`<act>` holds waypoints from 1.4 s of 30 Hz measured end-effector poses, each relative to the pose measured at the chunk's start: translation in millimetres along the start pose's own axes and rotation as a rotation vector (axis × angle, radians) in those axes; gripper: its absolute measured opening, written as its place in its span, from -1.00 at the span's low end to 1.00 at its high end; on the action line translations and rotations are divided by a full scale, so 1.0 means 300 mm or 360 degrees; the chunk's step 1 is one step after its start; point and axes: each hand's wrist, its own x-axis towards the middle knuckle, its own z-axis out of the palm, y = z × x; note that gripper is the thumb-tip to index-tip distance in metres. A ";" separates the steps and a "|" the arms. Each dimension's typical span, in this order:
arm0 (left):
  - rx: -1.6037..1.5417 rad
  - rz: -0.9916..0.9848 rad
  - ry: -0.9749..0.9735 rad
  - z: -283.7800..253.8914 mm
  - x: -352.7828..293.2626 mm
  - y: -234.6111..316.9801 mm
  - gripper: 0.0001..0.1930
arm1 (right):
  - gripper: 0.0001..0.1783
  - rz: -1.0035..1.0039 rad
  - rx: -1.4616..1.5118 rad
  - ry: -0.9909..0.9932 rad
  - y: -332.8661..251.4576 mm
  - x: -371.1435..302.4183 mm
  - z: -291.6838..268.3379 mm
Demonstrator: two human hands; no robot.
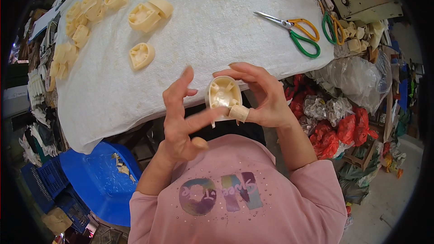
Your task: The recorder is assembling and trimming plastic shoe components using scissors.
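A cream plastic shell (pixel 224 94), hollow with small posts inside, is held just past the table's near edge. My right hand (pixel 266 92) grips it, fingers along its far side and the thumb at its near right rim. That thumb has a tan wrapping (pixel 238 113) round its tip. From the left, my left hand (pixel 177 119) reaches in with its fingers spread. One of its fingers stretches to the shell's near rim; whether it presses there I cannot tell.
On the white-covered table (pixel 203 27) lie similar shells (pixel 142 56), several clustered at the far left. Green-and-orange-handled scissors (pixel 294 29) lie at right. A blue tub (pixel 97 176) with small pieces stands below left; red bags (pixel 325 138) and clear plastic are heaped at right.
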 end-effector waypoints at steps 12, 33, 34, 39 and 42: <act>-0.1466 -0.1257 0.0255 0.112 -0.007 0.028 -0.40 | -0.23 -0.0461 -0.0628 0.0073 0.039 0.017 0.087; -0.1613 -0.1309 0.0146 0.102 -0.021 0.019 -0.18 | -0.59 0.0079 0.0164 0.0019 0.102 0.040 0.078; -0.1884 -0.1129 0.0075 0.095 -0.019 0.014 -0.13 | -0.63 0.0376 0.0531 -0.0087 0.101 0.049 0.072; -0.1544 -0.1175 0.0294 0.135 -0.006 0.034 -0.15 | -0.79 0.0558 0.0674 -0.0316 0.117 0.063 0.048; -0.1390 -0.1112 0.0299 0.129 0.003 0.045 -0.18 | -0.81 0.0169 0.0499 -0.0241 0.090 0.058 0.085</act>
